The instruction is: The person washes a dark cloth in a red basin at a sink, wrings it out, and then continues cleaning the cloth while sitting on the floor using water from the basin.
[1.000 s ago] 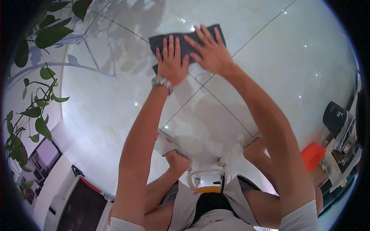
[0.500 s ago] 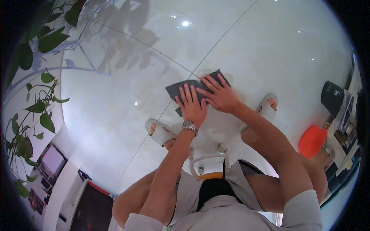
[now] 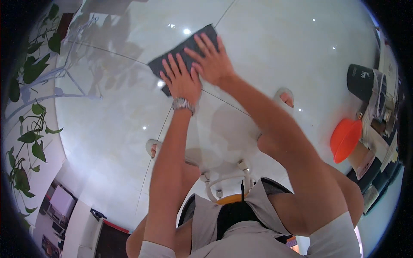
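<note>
A dark grey cloth (image 3: 195, 41) lies spread flat on the pale tiled floor (image 3: 275, 56). Both palms rest on it with fingers stretched out and spread. My left hand (image 3: 182, 81), with a metal watch (image 3: 183, 105) at the wrist, covers its nearer left part. Beside it, my right hand (image 3: 211, 62) presses on the right part, and the two thumbs are close together. One corner of the cloth pokes out below the left hand; the area under the palms is hidden.
My slippered feet stand at left (image 3: 153, 147) and right (image 3: 285, 99). Between my legs is a wheeled stool (image 3: 228, 182). To the right are a dark bin (image 3: 360, 81) and an orange basin (image 3: 346, 138). A leafy plant (image 3: 36, 69) on a white stand (image 3: 64, 95) occupies the left.
Both hands have slid forward and to the left across the floor, carrying the cloth along under them. My arms reach farther out now, and the view has shifted slightly.
</note>
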Tool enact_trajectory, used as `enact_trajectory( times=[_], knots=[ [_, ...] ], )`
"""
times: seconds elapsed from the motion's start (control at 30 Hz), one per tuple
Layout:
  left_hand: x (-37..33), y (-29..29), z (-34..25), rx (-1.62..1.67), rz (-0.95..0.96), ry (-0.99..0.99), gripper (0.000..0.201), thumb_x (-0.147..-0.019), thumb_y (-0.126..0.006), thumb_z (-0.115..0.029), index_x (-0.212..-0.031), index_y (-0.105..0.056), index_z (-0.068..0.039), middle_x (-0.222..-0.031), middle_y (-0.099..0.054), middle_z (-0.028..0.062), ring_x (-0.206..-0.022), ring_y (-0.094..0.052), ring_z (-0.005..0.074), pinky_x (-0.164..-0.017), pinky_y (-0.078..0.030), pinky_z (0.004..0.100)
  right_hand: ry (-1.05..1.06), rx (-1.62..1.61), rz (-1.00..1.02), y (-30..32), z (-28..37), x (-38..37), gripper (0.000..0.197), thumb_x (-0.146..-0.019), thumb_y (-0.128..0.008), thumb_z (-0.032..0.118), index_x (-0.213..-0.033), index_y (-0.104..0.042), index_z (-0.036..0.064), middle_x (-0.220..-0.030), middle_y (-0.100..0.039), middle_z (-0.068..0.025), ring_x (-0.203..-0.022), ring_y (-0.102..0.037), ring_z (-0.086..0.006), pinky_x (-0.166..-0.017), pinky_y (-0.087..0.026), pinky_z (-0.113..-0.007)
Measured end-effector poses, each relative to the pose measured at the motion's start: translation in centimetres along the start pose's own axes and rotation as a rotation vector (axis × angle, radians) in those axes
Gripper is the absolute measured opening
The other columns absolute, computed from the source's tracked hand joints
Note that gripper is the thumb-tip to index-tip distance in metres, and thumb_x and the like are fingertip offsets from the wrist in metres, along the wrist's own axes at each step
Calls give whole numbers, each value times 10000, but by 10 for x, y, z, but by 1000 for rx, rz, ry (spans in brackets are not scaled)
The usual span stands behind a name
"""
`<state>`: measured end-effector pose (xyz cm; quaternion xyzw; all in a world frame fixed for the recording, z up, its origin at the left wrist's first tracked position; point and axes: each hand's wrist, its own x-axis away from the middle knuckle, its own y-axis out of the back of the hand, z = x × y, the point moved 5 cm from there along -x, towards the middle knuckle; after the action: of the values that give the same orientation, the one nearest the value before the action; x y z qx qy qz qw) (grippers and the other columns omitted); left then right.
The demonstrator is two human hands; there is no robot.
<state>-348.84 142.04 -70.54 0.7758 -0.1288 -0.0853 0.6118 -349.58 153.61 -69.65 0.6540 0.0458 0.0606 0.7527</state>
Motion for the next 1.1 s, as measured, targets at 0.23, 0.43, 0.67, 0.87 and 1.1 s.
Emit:
enact_trajectory(
  times=[0.23, 0.43, 0.67, 0.87, 1.1],
  knots=[
    [194, -13, -26, 49, 235, 69, 624, -976, -376, -321, -1479, -251, 25, -1574, -137, 218, -1460, -69, 422, -1146, -53, 599, -38, -259, 206, -7, 54, 183, 545, -919, -503, 374, -1442, -417, 249, -1568, -218, -130, -1459, -146, -325, -1157, -75, -591],
    [237, -20, -31, 91, 297, 5, 624, -969, -396, -306, -1472, -257, 36, -1574, -138, 218, -1454, -68, 440, -1134, -44, 623, 17, -290, 198, -10, 65, 223, 528, -904, -532, 361, -1411, -458, 233, -1563, -230, -131, -1456, -157, -326, -1154, -85, -594],
    [140, -11, -7, 25, 207, -144, 675, -924, -446, -322, -1486, -254, -1, -1587, -125, 180, -1460, -45, 425, -1130, -63, 630, 43, -259, -12, 0, 47, 149, 549, -902, -553, 341, -1421, -441, 203, -1563, -238, -118, -1451, -174, -324, -1137, -122, -607],
    [148, -14, -19, -40, 214, -145, 741, -866, -513, -309, -1494, -248, -16, -1584, -147, 172, -1453, -91, 429, -1121, -135, 628, -120, -159, 150, -8, 52, 167, 672, -802, -658, 283, -1432, -426, 251, -1572, -213, -117, -1446, -183, -323, -1091, -229, -614],
    [270, -34, -41, -5, 315, -206, 735, -838, -532, -326, -1480, -314, -43, -1582, -186, 151, -1463, -88, 401, -1144, -60, 608, -112, -38, 625, -13, 58, 257, 619, -841, -617, 298, -1420, -416, 385, -1593, -135, -109, -1453, -156, -343, -1042, -256, -654]
  ],
)
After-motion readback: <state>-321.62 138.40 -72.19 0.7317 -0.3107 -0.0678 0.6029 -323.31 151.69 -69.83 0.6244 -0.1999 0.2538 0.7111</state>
